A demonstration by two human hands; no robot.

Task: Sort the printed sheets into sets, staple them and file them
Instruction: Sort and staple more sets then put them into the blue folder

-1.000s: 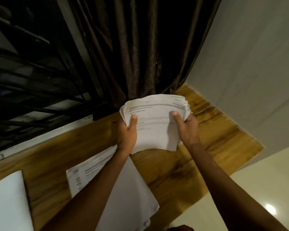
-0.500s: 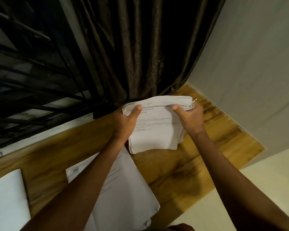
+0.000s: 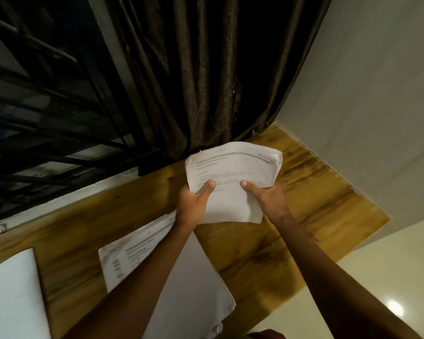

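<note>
Your grip slips from top edge to mid-page, left hand [image 3: 194, 204] and right hand [image 3: 271, 200] both clutching the stack of sheets [image 3: 233, 170] over the desk [image 3: 328, 206], seemingly squaring it; stapling needs flush corners.

window [image 3: 34, 106]: dark, barred
curtain [image 3: 194, 81]: dark brown (reaches the tabletop)
wall [image 3: 377, 94]: grey
table [image 3: 316, 216]: wood
floor [image 3: 353, 289]: pale, glossy

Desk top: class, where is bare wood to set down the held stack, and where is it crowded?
Widest bare wood: right end of the desk, bordered by the wall, the curtain and the front edge. A band runs along the window sill, and a narrow strip between the blank sheet and the printed pile. Those papers crowd the near left.
</note>
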